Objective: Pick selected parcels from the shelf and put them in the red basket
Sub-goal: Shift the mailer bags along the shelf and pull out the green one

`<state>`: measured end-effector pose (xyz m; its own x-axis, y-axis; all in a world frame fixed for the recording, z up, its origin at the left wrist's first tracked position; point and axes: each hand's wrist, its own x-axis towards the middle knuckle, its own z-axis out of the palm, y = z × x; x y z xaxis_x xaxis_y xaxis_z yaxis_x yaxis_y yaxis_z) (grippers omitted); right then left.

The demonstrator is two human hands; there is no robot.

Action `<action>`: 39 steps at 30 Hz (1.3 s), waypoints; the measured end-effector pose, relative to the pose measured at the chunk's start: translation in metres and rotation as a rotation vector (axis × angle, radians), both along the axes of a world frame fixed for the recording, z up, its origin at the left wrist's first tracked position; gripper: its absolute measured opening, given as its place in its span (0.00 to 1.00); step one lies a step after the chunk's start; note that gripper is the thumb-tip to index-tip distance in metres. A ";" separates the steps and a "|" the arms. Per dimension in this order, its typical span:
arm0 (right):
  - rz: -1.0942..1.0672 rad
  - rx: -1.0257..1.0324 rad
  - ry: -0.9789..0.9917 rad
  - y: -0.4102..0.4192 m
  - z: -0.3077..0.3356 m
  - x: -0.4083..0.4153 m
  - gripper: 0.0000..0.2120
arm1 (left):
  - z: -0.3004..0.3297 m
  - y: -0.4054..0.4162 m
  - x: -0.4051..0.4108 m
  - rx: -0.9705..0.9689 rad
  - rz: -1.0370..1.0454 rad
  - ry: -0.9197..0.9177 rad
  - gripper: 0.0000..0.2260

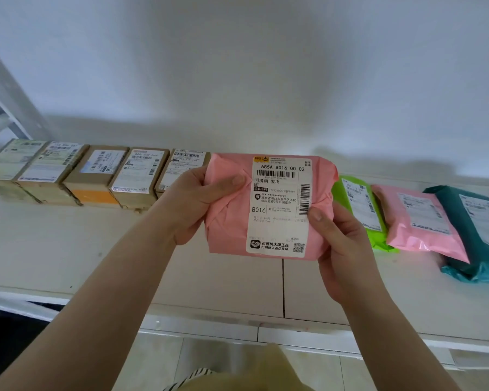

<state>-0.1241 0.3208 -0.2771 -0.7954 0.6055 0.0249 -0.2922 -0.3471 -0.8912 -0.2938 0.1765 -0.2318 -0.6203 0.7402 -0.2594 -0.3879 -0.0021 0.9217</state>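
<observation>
pink parcel [229, 210], white label [278, 207] with black print; brown boxes [92, 176]; green bag [359, 210]; pink bag [418, 221]; teal bag [474, 235]; white shelf [68, 249].

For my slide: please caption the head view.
Both hands hold a pink plastic mailer parcel above the white shelf.

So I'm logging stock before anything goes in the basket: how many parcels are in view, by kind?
Cardboard boxes on the shelf: 5, the nearest at
Pink bags: 2, one held by the left hand and right hand at, one lying at
Green bag: 1
Teal bag: 1
Total: 9
</observation>
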 end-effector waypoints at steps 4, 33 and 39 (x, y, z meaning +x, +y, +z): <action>0.002 0.009 0.030 0.003 0.002 -0.001 0.15 | 0.001 0.002 0.001 0.024 0.019 0.016 0.19; -0.202 -0.128 -0.107 0.027 0.004 -0.037 0.33 | -0.033 0.008 -0.009 -0.043 0.241 -0.273 0.18; -0.075 -0.126 -0.326 0.014 -0.021 -0.074 0.18 | -0.057 0.030 0.005 0.023 0.446 -0.490 0.09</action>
<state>-0.1981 0.3344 -0.2978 -0.7022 0.6448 -0.3019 -0.0280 -0.4488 -0.8932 -0.2892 0.2063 -0.2893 -0.6833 0.4484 -0.5763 -0.7193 -0.2774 0.6369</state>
